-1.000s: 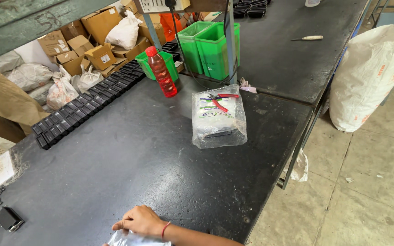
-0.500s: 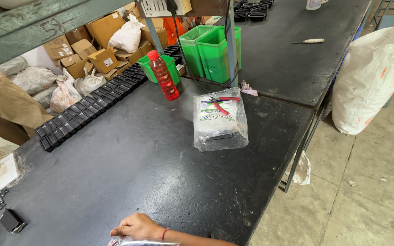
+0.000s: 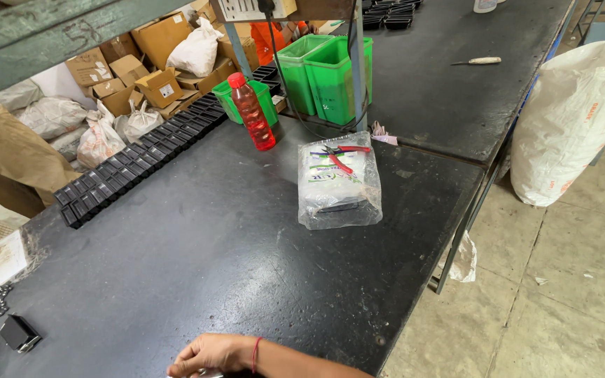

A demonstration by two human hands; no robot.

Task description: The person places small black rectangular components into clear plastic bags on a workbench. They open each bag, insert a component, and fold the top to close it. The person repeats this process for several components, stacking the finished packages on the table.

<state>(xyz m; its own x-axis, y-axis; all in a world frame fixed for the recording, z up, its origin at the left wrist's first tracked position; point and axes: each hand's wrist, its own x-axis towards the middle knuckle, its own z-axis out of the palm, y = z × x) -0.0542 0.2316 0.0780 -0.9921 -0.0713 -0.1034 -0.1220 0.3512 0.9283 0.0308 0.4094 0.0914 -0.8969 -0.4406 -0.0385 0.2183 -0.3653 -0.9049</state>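
Head view. I see one hand (image 3: 211, 353) at the bottom edge of the frame, at the near edge of the dark workbench (image 3: 197, 252). A red thread band (image 3: 255, 353) circles its wrist. Which hand it is cannot be determined; I take it as the right, since the forearm enters from the lower right. The other hand is outside the frame.

Grip state: the fingers (image 3: 187, 365) are curled downward onto a clear plastic item (image 3: 208, 374), of which only a thin glossy sliver shows at the frame edge. I cannot tell whether the fingers pinch it or merely press on it. Its shape and contents are cut off.

Surrounding items:
- A clear plastic bag (image 3: 339, 183) lies flat near the middle of the bench, well apart from the hand. It holds white printed packaging and a dark flat part.
- Red-handled pliers (image 3: 337, 155) rest on top of that bag.
- A red bottle (image 3: 253, 112) stands upright behind the bag.
- Green bins (image 3: 327, 73) stand beyond the bottle.
- A row of black trays (image 3: 134, 164) runs diagonally along the left side.
- A white sack (image 3: 575, 119) stands on the floor to the right.
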